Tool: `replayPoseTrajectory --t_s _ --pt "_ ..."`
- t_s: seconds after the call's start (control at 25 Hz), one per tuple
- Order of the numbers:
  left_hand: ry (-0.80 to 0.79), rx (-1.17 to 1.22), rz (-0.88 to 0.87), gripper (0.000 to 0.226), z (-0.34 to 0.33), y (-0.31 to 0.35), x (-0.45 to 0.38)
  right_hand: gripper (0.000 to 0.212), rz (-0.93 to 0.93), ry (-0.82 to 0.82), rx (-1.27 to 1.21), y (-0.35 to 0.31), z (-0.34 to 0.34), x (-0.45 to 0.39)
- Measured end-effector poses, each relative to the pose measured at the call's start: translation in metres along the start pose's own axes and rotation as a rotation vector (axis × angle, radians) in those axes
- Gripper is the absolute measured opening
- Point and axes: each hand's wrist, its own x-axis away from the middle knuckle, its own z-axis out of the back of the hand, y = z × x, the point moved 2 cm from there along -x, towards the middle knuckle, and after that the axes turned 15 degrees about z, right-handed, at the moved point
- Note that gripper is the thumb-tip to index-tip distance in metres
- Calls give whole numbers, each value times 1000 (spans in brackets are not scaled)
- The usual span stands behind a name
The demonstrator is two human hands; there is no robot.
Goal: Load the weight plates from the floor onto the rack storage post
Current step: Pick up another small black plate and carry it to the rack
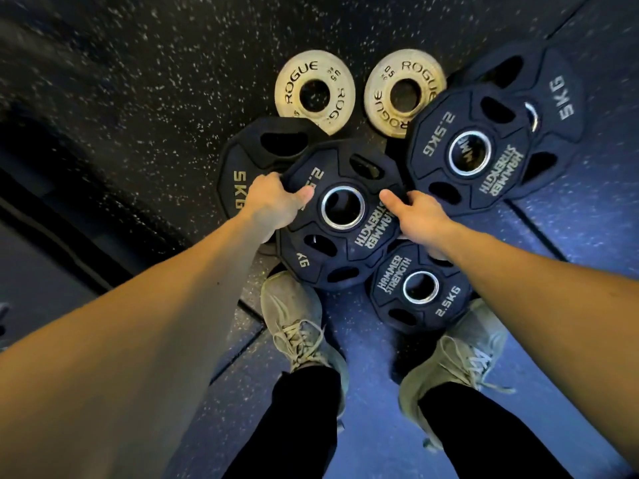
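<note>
you have both hands on the black 2.5kg hammer strength plate (340, 216), which sits in the middle of the pile, overlapping a 5kg plate (238, 167) at its left edge. your left hand (273, 202) grips the plate's left rim, thumb laid on the top face and fingers curled out of sight over the edge; your right hand (420, 219) grips the right rim the same way, thumb pointing toward the steel centre ring (343, 208). whether the plate is already clear of the floor i cannot tell.

expect it to be rigid and dense but, judging by its marking, light enough for one hand. the rubber coating should give good friction; the steel ring looks slicker, so avoid it. the oval cut-outs (320, 244) are probably the surest handholds.

another 2.5kg plate (420, 288) lies just beside your shoes (294, 316), a third (470, 153) rests on a second 5kg plate (553, 95), and two pale rogue change plates (314, 91) lie beyond. the storage post is not in view.
</note>
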Motion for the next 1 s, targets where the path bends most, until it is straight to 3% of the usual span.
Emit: replayPoseTrajectory --t_s 0.24,0.44,0.8,1.0 --pt "-99 104 75 60 36 -25 100 53 11 -50 72 -47 25 98" --pt "-172 283 203 54 99 -48 278 56 22 -48 71 -141 65 264" --pt "-165 345 18 53 183 -100 562 51 156 -20 -31 -236 117 550" --pt "-170 528 28 49 166 -149 621 55 216 -49 -35 -224 116 610"
